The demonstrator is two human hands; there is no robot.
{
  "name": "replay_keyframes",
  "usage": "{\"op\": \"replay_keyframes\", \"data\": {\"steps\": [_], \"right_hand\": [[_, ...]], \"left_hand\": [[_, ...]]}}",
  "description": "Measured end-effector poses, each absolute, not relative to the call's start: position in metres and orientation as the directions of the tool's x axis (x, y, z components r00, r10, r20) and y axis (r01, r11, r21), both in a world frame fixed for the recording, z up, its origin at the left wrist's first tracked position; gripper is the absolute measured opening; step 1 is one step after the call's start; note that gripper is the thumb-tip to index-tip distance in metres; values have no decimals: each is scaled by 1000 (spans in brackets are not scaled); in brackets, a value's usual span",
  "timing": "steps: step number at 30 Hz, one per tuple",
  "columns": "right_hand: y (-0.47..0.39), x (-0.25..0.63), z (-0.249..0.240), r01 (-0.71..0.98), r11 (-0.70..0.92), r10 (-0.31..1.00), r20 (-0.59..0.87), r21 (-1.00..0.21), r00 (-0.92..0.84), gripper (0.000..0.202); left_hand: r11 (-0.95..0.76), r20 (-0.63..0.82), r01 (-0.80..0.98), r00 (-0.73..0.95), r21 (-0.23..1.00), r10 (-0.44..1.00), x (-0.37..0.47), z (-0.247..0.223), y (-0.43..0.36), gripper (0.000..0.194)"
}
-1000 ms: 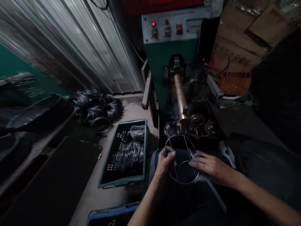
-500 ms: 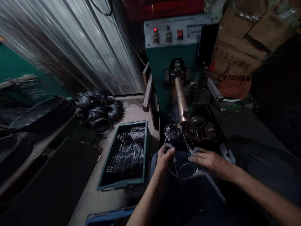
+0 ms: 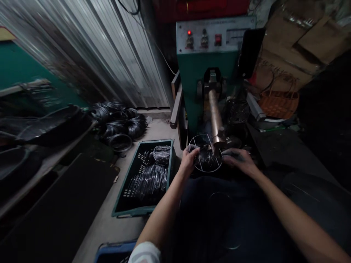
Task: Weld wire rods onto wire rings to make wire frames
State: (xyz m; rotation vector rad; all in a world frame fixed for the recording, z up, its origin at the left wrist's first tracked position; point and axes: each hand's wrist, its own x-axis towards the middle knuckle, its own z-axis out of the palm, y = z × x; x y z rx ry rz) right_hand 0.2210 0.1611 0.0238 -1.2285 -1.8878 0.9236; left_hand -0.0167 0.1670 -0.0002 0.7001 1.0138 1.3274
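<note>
A round wire frame with crossing rods hangs just below and left of the tip of the machine's copper-coloured arm. My left hand pinches its left side between thumb and fingers. On the other side my right hand is at the frame's right edge, fingers bent toward it; its fingertips are dark and blurred, so its hold is hard to make out. A thin wire ring shows faintly on my dark-clothed lap.
Left of my arms, a green crate holds wire pieces. Black wire coils lie behind it. The green machine stands ahead, with a wicker basket to its right. A blue crate is at the bottom.
Both hands have moved forward and up with the wire frame, close to the copper-coloured arm. The loose rods by my right hand no longer show. The view has shifted slightly left.
</note>
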Motion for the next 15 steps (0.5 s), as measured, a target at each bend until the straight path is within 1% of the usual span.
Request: {"op": "replay_keyframes", "data": {"steps": [2, 7, 11, 15], "right_hand": [[177, 213, 25, 381, 202, 959, 104, -902, -263, 31], [196, 198, 30, 345, 174, 971, 101, -922, -218, 28], [205, 193, 27, 322, 159, 971, 88, -933, -224, 29], [209, 189, 26, 310, 138, 973, 70, -941, -219, 30]], "left_hand": [[123, -165, -443, -57, 888, 985, -18, 1, 183, 32], [91, -137, -439, -74, 894, 988, -26, 0, 203, 30], [76, -132, -438, -100, 896, 986, -30, -1, 212, 30], [66, -108, -417, -76, 906, 991, -30, -4, 216, 30]]}}
